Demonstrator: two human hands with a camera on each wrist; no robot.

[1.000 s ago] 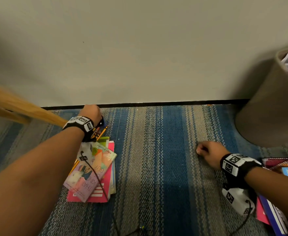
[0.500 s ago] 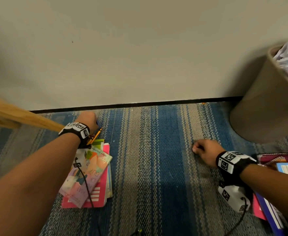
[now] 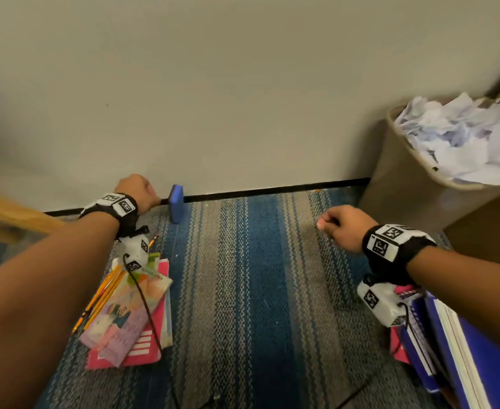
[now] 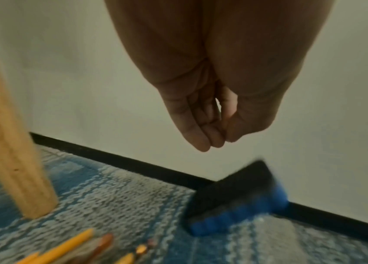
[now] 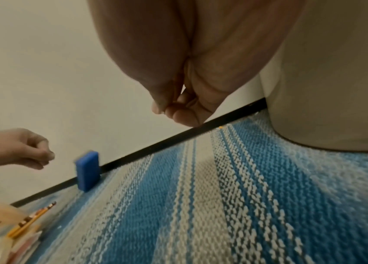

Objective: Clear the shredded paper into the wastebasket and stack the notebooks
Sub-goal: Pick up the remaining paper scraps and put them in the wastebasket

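One pile of colourful notebooks (image 3: 130, 314) lies on the striped rug under my left forearm, with yellow pencils (image 3: 104, 293) on it. Another pile of blue and pink notebooks (image 3: 449, 335) lies under my right forearm. The tan wastebasket (image 3: 405, 184) at the right holds shredded white paper (image 3: 464, 137). My left hand (image 3: 151, 196) hovers by the wall with loosely curled fingers (image 4: 203, 135) and holds nothing. My right hand (image 3: 327, 224) is a fist above the rug, left of the basket. In the right wrist view its curled fingers (image 5: 178, 114) show nothing in them.
A blue block eraser (image 3: 175, 203) stands on end against the black baseboard, just right of my left hand, and is blurred in the left wrist view (image 4: 241, 201). A wooden furniture leg (image 4: 4, 142) stands at the far left. The wall is close ahead.
My left hand has lifted toward the wall, and the blue eraser that it covered now shows free beside it. My right hand rose off the rug. The head view tilted up.
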